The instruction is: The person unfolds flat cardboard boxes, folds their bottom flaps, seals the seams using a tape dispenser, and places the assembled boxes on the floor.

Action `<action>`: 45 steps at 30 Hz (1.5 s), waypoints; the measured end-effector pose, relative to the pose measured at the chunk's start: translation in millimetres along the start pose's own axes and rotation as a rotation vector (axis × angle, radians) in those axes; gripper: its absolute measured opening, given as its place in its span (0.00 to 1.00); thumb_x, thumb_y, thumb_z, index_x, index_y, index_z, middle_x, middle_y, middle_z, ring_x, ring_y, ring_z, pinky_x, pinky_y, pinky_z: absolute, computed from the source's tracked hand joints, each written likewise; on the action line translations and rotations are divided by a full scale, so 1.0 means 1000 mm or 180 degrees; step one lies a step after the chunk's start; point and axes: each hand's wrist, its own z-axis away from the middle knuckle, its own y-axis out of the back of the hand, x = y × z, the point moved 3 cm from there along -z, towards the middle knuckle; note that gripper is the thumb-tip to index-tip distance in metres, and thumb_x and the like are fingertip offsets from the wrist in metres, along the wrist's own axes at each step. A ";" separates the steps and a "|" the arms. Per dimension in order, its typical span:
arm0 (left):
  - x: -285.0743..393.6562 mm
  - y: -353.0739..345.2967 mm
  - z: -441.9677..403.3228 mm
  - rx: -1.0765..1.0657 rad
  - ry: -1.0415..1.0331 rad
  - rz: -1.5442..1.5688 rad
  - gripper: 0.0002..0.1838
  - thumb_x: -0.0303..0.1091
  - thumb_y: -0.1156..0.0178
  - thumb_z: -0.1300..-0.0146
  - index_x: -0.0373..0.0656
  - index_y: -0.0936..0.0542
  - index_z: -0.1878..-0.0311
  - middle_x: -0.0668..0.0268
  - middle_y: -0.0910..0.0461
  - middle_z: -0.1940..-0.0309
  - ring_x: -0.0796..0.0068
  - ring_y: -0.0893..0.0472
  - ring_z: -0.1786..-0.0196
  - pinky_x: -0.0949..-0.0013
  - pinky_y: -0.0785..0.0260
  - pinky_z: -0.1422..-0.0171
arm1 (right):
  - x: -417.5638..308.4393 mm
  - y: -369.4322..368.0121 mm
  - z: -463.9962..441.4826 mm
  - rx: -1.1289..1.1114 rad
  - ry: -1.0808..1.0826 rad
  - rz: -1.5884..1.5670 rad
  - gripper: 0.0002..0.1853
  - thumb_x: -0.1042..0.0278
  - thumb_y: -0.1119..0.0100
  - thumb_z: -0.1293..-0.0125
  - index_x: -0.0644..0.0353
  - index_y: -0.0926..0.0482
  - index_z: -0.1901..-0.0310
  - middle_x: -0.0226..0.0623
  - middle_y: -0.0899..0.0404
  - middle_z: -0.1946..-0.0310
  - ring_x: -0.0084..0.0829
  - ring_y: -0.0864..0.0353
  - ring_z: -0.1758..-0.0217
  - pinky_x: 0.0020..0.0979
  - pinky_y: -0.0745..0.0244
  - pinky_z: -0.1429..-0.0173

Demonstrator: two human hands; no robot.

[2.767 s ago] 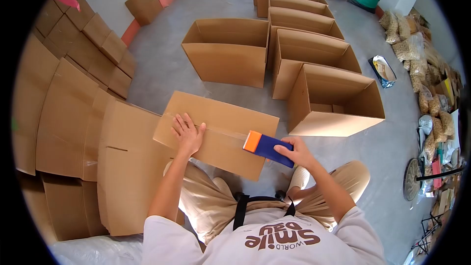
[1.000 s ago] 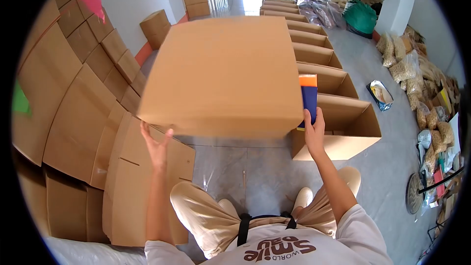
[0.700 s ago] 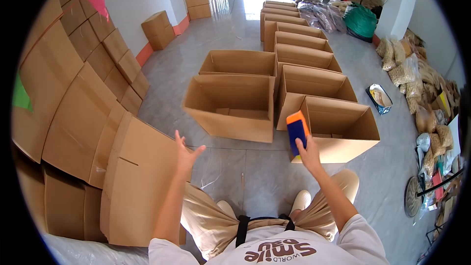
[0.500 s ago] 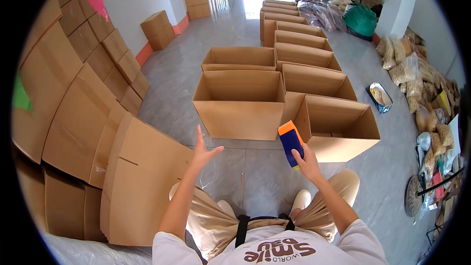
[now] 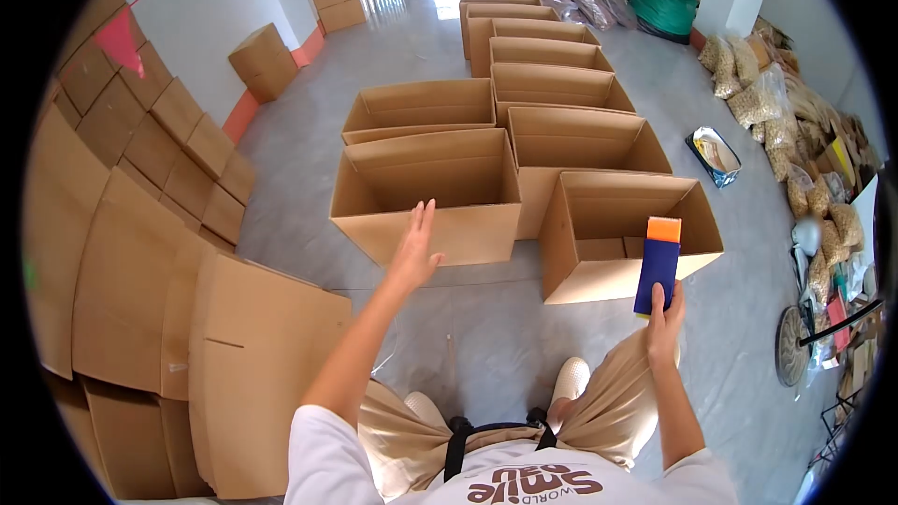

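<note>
My left hand [image 5: 414, 248] is at the near wall of an open-topped cardboard box [image 5: 426, 236], its fingers stretched out and holding nothing; whether it touches the wall I cannot tell. In my right hand [image 5: 664, 313] is a dark blue tape dispenser [image 5: 659, 266] with an orange end, held upright in front of the nearest right box [image 5: 631, 278]. Behind the left box stands another open box [image 5: 421, 105]. Flat folded cardboard [image 5: 267, 365] leans at my left, beside my leg.
A row of open boxes [image 5: 552, 56] runs away from me. Stacked cartons [image 5: 122, 126] line the left wall. A small blue container [image 5: 715, 157] sits on the floor at the right, near filled bags [image 5: 758, 98] and a round metal stand base [image 5: 790, 344].
The box I held up now stands on the floor beside the row. My left hand has moved forward and right to it. My right hand has moved right with the dispenser, and the view has shifted.
</note>
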 end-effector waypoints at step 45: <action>-0.154 0.189 0.439 0.0899 0.3713 -0.3623 0.47 0.31 0.39 0.49 0.38 0.53 0.29 0.50 0.60 0.27 0.51 0.60 0.25 0.49 0.62 0.25 | -0.002 -0.069 0.007 -0.0570 -0.0519 -0.0424 0.22 0.58 0.50 0.30 0.71 0.32 0.46 0.38 0.26 0.56 0.26 0.30 0.56 0.25 0.34 0.48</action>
